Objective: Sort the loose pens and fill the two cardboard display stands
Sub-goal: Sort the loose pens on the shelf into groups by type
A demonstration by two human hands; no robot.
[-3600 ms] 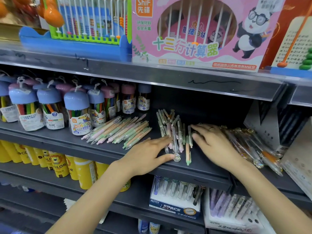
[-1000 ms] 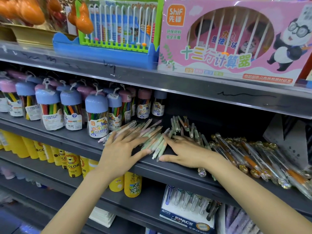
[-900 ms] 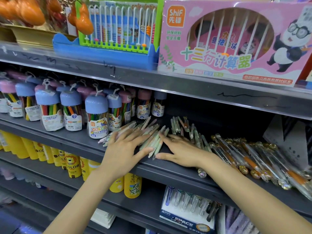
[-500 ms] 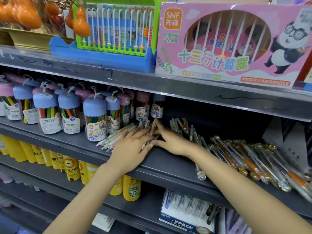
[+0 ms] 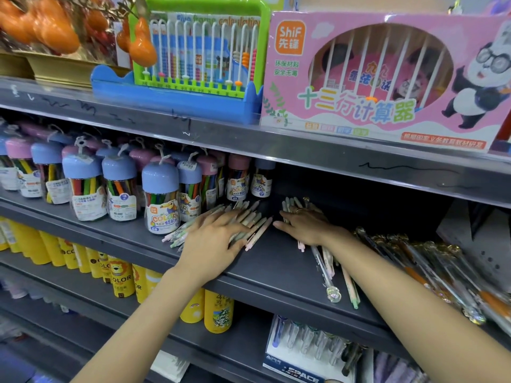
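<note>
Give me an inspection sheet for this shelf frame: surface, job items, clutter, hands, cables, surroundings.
Surface: dark grey shelf, middle tier.
Job's things: pastel pens bunched under the left hand; more pens under and below the right hand; no stands being filled.
Clutter: gold-topped clear pens heaped at right.
Hands: left hand flat on pens; right hand flat on pens.
Cables: nothing seen.
Surroundings: marker tubs left; pink abacus box above; yellow tubes below.
</note>
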